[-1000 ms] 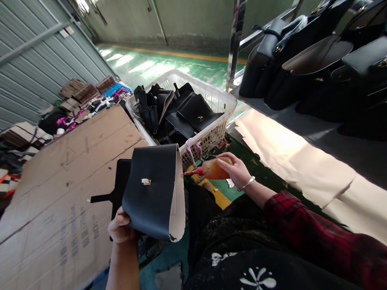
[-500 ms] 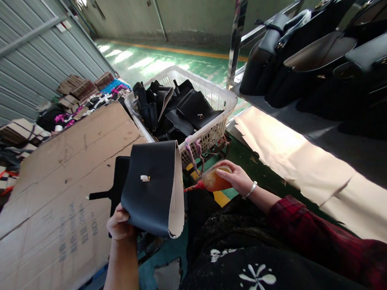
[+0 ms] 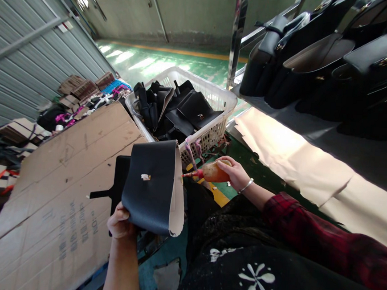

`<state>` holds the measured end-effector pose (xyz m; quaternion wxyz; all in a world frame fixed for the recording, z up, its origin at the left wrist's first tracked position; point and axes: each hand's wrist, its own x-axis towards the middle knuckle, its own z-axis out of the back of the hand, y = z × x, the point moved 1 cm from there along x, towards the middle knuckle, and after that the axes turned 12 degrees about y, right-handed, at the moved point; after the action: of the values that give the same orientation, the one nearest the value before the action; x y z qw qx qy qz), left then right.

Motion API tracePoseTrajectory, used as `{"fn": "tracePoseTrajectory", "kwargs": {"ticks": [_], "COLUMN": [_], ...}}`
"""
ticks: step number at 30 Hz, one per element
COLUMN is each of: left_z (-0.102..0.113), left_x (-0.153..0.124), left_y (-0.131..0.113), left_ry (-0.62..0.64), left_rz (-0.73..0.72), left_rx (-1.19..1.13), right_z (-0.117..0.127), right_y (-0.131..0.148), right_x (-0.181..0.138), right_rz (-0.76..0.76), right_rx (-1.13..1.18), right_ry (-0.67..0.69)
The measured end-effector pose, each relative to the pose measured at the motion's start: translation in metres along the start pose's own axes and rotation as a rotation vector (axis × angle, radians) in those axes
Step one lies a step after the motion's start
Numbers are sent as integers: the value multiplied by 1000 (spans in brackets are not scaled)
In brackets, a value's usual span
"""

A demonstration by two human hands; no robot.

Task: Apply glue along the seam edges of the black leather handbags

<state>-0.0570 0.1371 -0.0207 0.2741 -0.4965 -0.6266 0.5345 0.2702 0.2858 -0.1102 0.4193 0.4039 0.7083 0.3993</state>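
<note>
The bag is gripped by the left hand, the bottle by the right hand, and the nozzle is best guided lightly along the pale edge.

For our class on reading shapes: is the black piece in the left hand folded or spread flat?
Folded: the black piece bends round on itself, its pale inner side showing at the open end.
</note>
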Motion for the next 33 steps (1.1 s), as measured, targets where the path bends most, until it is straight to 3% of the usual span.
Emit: {"fn": "tracePoseTrajectory", "kwargs": {"ticks": [12,23,33], "left_z": [4,-3,-2], "left_x": [0,0,1], "left_y": [2,-1,2], "left_ry": [-39,-52,-104], "left_rz": [2,-11,23], "left_rx": [12,13,-17], "right_z": [1,-2,3], "right_y": [-14,-7,0], "right_x": [-20,-47,-32], "right_rz": [-110,-157,-64], "right_rx": [14,-57,46], "right_ry": [128,245,83]}}
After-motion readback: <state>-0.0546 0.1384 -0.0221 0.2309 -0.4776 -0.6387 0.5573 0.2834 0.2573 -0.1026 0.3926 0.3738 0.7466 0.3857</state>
